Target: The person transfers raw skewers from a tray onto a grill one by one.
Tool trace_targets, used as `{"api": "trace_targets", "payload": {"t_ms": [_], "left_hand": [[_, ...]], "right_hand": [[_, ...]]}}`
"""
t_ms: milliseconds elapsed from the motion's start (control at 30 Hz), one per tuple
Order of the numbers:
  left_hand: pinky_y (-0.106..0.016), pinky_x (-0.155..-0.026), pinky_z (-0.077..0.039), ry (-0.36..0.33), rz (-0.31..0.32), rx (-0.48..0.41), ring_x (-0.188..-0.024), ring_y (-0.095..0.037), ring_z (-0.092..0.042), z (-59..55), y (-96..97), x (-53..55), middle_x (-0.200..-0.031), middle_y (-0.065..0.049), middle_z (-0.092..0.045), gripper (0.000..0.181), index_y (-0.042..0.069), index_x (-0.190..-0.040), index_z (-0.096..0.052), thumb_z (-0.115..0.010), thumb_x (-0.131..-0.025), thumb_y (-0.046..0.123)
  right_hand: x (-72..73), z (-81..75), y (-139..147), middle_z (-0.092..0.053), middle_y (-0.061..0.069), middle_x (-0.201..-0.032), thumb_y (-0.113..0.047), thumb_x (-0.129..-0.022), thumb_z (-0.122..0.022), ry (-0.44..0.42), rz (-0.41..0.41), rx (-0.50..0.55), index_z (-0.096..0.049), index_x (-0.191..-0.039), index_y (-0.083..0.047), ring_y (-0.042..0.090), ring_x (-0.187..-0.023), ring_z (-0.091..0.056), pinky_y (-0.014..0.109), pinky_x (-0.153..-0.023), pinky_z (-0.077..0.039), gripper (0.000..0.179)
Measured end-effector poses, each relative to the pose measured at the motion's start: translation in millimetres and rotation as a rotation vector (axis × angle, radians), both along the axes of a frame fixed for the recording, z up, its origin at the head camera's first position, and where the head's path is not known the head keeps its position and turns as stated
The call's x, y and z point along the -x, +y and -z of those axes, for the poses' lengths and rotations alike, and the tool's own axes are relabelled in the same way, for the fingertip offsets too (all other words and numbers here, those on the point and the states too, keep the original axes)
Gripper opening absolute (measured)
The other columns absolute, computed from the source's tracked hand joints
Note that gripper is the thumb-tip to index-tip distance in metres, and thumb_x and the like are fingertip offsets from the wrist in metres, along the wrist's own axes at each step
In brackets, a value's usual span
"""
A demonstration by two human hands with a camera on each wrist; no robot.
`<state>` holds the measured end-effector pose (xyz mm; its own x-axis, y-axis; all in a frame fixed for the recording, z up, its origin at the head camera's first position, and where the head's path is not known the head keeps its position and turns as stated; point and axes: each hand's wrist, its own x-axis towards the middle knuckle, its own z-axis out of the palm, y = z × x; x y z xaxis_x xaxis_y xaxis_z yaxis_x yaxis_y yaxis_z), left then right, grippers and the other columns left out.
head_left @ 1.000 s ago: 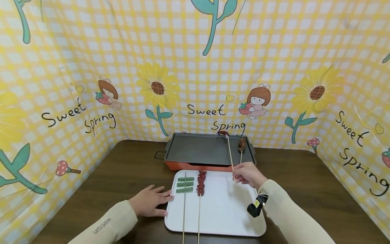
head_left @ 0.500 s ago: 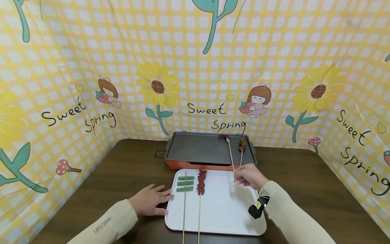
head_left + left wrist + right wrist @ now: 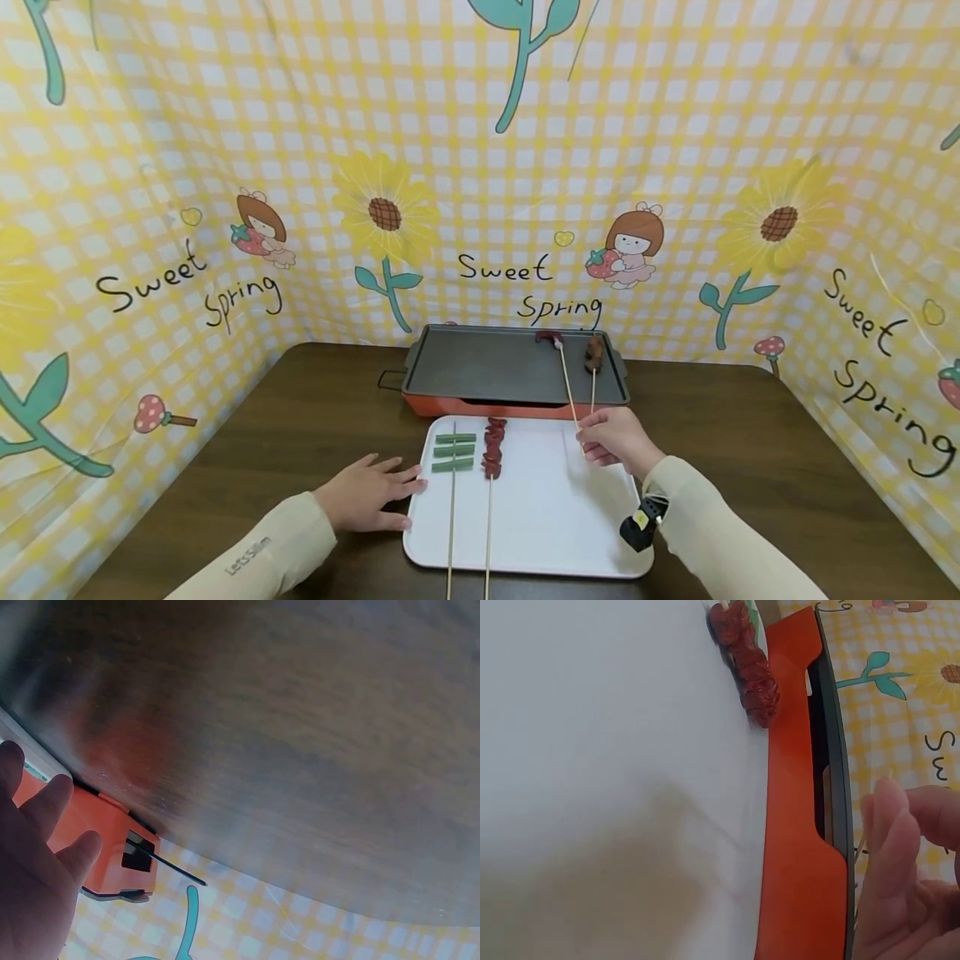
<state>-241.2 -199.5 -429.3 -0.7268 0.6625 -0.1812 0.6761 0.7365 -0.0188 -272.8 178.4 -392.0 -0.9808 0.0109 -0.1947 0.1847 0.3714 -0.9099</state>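
Note:
My right hand (image 3: 617, 437) pinches the lower stick of a skewer (image 3: 567, 379) between thumb and fingers, above the tray's back right. At the skewer's far end a dark red, curled piece of food (image 3: 550, 337) is at the back of the black griddle (image 3: 487, 362); whether it touches the plate I cannot tell. To its right, a brown meat skewer (image 3: 594, 354) lies on the griddle. My left hand (image 3: 367, 496) rests with spread fingers at the left edge of the white tray (image 3: 555, 533). On that tray lie a green vegetable skewer (image 3: 453, 452) and a red meat skewer (image 3: 493, 448).
The griddle's orange base (image 3: 450, 407) stands just behind the tray, with a black wire handle (image 3: 390, 381) at its left. Both sticks on the tray stick out past its front edge. Brown tabletop (image 3: 247, 450) surrounds it, and a checked cloth (image 3: 480, 183) hangs behind.
The curled piece on the held skewer has come down slightly from the griddle's back rim, and my right hand has lowered a little. My left hand stays where it was.

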Motion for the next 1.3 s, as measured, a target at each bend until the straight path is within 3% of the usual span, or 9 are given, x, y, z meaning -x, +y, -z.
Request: {"api": "trace_targets", "payload": {"t_ms": [267, 567, 733, 833, 1000, 1067, 1200, 1300], "left_hand": [[-0.057, -0.101, -0.033, 0.003, 0.004, -0.007, -0.128, -0.035, -0.046, 0.1, -0.3, -0.2, -0.144, -0.002, -0.048, 0.058, 0.022, -0.139, -0.053, -0.051, -0.092, 0.056], [-0.057, -0.102, -0.032, -0.039, -0.004, -0.008, -0.13, -0.035, -0.043, 0.9, 1.3, 3.5, -0.145, -0.002, -0.046, 0.06, 0.023, -0.141, -0.051, -0.05, -0.092, 0.057], [-0.056, -0.103, -0.031, -0.068, -0.004, -0.012, -0.131, -0.036, -0.042, -2.1, 0.6, 2.3, -0.145, -0.003, -0.046, 0.06, 0.022, -0.141, -0.051, -0.051, -0.092, 0.056], [-0.057, -0.103, -0.031, -0.07, -0.001, -0.024, -0.131, -0.037, -0.042, -3.2, -0.9, 0.7, -0.145, -0.005, -0.046, 0.059, 0.021, -0.141, -0.051, -0.05, -0.093, 0.055], [-0.057, -0.103, -0.031, -0.072, -0.004, -0.035, -0.131, -0.037, -0.042, -2.4, -0.3, 0.2, -0.146, -0.004, -0.045, 0.06, 0.021, -0.142, -0.05, -0.048, -0.093, 0.056], [-0.057, -0.103, -0.031, -0.07, -0.006, -0.034, -0.131, -0.036, -0.042, -1.9, 0.1, 0.5, -0.146, -0.004, -0.045, 0.06, 0.021, -0.142, -0.05, -0.049, -0.093, 0.056], [-0.057, -0.102, -0.031, -0.062, -0.004, -0.033, -0.131, -0.036, -0.042, -1.5, -0.7, 0.3, -0.146, -0.004, -0.046, 0.059, 0.021, -0.141, -0.051, -0.05, -0.093, 0.054], [-0.057, -0.102, -0.032, -0.053, 0.005, -0.028, -0.13, -0.036, -0.043, -2.3, -2.4, -1.0, -0.145, -0.005, -0.046, 0.059, 0.02, -0.141, -0.051, -0.05, -0.093, 0.055]], "right_hand": [[-20.8, -1.4, -11.1, -0.06, 0.007, -0.059, -0.003, -0.085, -0.066, 0.034, -0.075, -0.036, -0.064, -0.093, 0.004, 0.011, -0.045, -0.054, 0.023, -0.043, -0.044, 0.01], [-75.3, 17.2, -34.7, -0.059, 0.002, -0.054, -0.003, -0.079, -0.07, 0.027, -0.429, -0.011, -0.065, -0.087, 0.001, 0.007, -0.042, -0.053, 0.024, -0.041, -0.047, 0.01], [-94.9, 22.2, -41.3, -0.06, 0.002, -0.055, -0.003, -0.078, -0.071, -0.06, -0.535, 0.027, -0.067, -0.085, -0.002, 0.005, -0.042, -0.053, 0.02, -0.041, -0.046, 0.008], [-102.1, 26.6, -45.6, -0.06, -0.001, -0.055, -0.002, -0.077, -0.071, -0.084, -0.568, 0.045, -0.067, -0.083, -0.003, 0.003, -0.042, -0.053, 0.017, -0.041, -0.043, 0.007], [-108.3, 35.0, -51.1, -0.056, -0.007, -0.052, -0.002, -0.072, -0.073, -0.017, -0.607, 0.038, -0.07, -0.074, -0.003, -0.001, -0.043, -0.047, 0.014, -0.042, -0.036, 0.004], [-108.0, 40.8, -53.5, -0.059, -0.003, -0.053, -0.003, -0.071, -0.073, 0.017, -0.622, 0.032, -0.071, -0.071, 0.0, -0.001, -0.045, -0.045, 0.015, -0.044, -0.035, 0.002], [-108.3, 51.5, -60.3, -0.065, 0.002, -0.059, -0.005, -0.073, -0.072, 0.029, -0.639, 0.023, -0.072, -0.069, 0.005, 0.001, -0.051, -0.048, 0.016, -0.05, -0.039, 0.011], [-110.9, 54.8, -67.9, -0.06, -0.002, -0.054, -0.009, -0.078, -0.071, -0.01, -0.628, 0.024, -0.069, -0.067, 0.009, 0.001, -0.049, -0.046, 0.018, -0.048, -0.037, 0.022]]}}
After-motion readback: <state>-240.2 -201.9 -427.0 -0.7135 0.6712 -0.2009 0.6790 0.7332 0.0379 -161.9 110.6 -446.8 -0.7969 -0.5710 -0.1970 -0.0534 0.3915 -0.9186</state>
